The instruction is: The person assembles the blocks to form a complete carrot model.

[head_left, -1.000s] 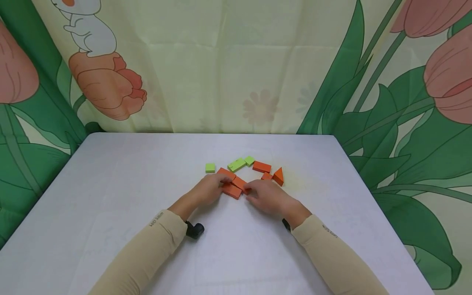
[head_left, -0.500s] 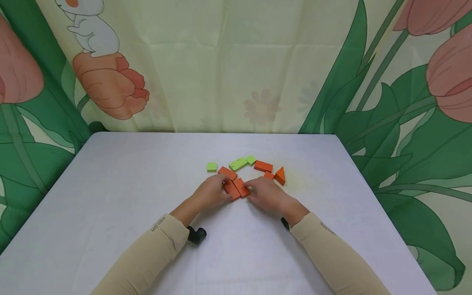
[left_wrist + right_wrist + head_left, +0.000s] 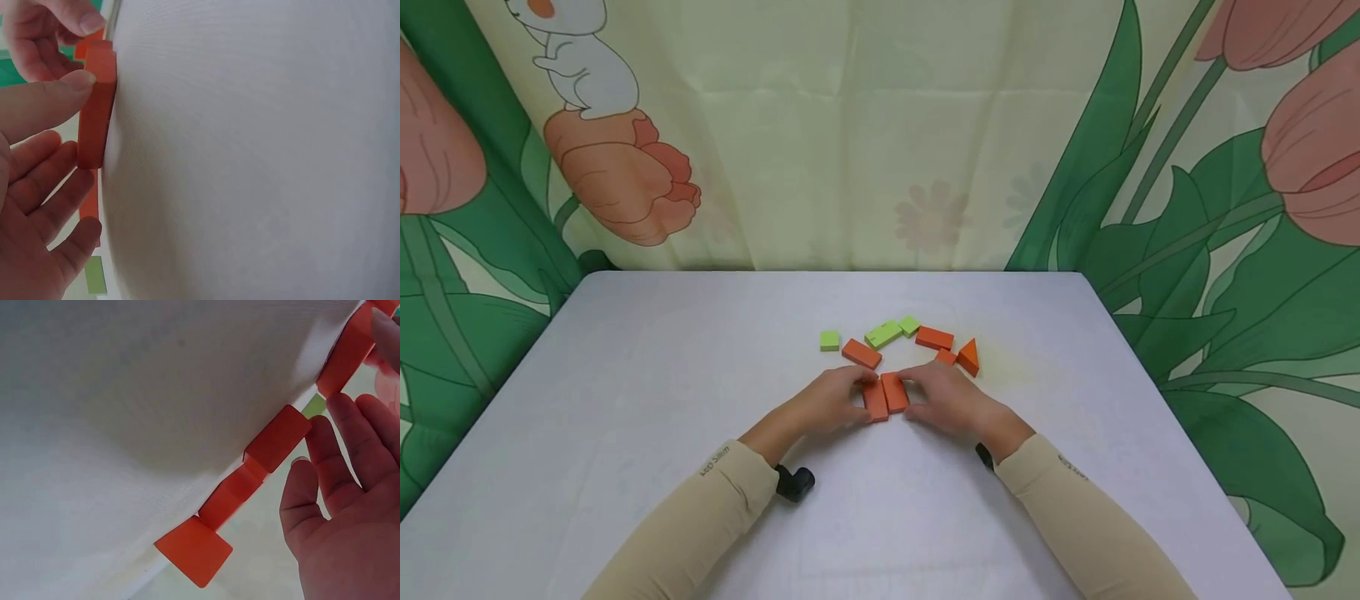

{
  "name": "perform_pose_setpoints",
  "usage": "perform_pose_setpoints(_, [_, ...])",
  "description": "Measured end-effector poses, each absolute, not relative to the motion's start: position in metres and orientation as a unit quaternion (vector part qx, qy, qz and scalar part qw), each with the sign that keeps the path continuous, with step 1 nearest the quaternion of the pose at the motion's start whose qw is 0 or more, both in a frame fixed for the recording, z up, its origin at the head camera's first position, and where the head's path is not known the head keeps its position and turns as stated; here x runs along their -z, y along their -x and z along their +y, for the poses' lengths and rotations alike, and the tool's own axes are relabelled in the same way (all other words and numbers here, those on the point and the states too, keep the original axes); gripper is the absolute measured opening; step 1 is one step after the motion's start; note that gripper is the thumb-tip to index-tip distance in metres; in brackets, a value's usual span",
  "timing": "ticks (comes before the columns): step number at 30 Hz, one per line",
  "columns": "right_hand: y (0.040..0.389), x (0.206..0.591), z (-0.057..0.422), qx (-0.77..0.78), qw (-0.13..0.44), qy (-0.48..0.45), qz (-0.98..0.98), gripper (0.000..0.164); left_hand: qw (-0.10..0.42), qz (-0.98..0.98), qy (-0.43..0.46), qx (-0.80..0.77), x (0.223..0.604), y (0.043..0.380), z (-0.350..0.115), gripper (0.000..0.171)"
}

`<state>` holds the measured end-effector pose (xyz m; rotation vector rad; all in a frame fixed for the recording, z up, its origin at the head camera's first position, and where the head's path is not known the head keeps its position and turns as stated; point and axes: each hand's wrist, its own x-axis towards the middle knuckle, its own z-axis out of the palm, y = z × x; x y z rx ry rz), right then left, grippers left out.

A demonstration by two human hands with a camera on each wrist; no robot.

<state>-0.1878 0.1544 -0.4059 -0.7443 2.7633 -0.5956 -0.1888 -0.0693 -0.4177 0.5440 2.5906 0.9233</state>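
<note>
Two orange rectangular blocks lie side by side on the white table in the head view. My left hand (image 3: 826, 402) pinches the left block (image 3: 875, 402) lengthwise, thumb at its near end and fingertips at the far end. In the same way my right hand (image 3: 946, 402) holds the right block (image 3: 894, 392). The left wrist view shows the thumb (image 3: 53, 103) pressed on the left block (image 3: 97, 125), with the other fingers spread. In the right wrist view, fingertips meet the end of the right block (image 3: 349, 353).
Behind the hands lie another orange block (image 3: 861, 353), a green square block (image 3: 829, 341), a longer green block (image 3: 883, 335) and a small green one (image 3: 909, 326). To the right are an orange block (image 3: 934, 337), a small orange block (image 3: 946, 357) and an orange triangle (image 3: 968, 357).
Both hands have turned the two blocks from a slant to nearly straight, side by side. The pair has come nearer, leaving a gap to the orange block behind it.
</note>
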Motion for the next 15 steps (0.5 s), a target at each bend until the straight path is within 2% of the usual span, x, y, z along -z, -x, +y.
perform_pose_setpoints(7, [0.1892,0.4026,0.155,0.188,0.119,0.254,0.941,0.051,0.177,0.911,-0.183,-0.326,0.4168,0.1876,-0.0687,0.059])
perform_pose_setpoints(15, [0.194,0.402,0.153,0.161,0.123,0.251,0.947,0.061,0.176,0.91,-0.189,-0.323,0.4174,0.1896,-0.0686,0.059])
